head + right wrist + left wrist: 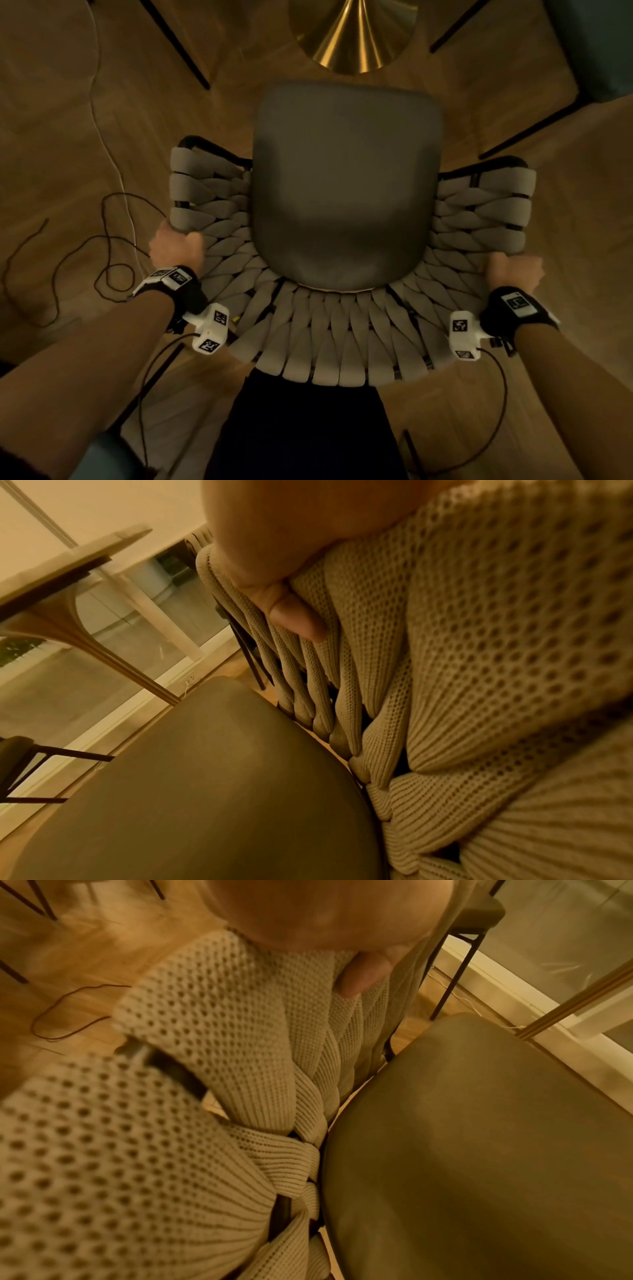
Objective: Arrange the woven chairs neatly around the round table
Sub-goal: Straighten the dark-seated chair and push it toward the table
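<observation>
Left hand and right hand each curl over the top rail of the woven chair, one at either end of its curved back; in the wrist views a thumb presses into the knitted straps on the seat side, so both holds are full wraps on the webbing rather than on bare frame. The grey seat cushion lies ahead of the hands, and beyond its front edge stands the brass pedestal foot of the round table, near but apart from the chair. Likely faults from here: the soft straps may give or slide on the rail under an uneven pull, turning the chair off square to the pedestal; a push too far would drive the chair's front against the pedestal foot. Left of the chair a dark cord loops on the wooden floor, where a dragged leg could snag it. Dark legs of neighbouring chairs flank the pedestal and may be clipped.
</observation>
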`<control>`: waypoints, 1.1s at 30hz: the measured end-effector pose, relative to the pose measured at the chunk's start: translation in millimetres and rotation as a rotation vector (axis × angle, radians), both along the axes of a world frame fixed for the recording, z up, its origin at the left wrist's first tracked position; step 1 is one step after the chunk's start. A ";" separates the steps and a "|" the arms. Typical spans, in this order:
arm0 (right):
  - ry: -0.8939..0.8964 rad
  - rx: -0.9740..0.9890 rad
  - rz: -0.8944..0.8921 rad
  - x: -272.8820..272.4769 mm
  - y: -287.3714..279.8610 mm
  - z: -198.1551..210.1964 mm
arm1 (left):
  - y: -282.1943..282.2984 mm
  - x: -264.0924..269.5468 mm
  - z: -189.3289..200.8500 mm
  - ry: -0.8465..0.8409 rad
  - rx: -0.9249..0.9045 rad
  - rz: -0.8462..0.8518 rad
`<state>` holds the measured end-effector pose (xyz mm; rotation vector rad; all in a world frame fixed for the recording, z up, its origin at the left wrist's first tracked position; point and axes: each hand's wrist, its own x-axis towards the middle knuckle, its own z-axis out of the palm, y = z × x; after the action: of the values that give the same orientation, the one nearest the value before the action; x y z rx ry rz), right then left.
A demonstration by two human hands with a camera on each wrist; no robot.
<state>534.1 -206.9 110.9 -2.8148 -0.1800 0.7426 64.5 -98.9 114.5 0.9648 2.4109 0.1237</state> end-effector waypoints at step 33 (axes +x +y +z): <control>0.178 0.194 -0.428 -139.1 -122.1 8.8 | -99.0 -39.6 7.9 -0.862 0.072 0.321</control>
<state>395.0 -329.0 119.7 -2.4624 0.3502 0.8122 25.0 -198.0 122.4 0.4002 1.7274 0.6105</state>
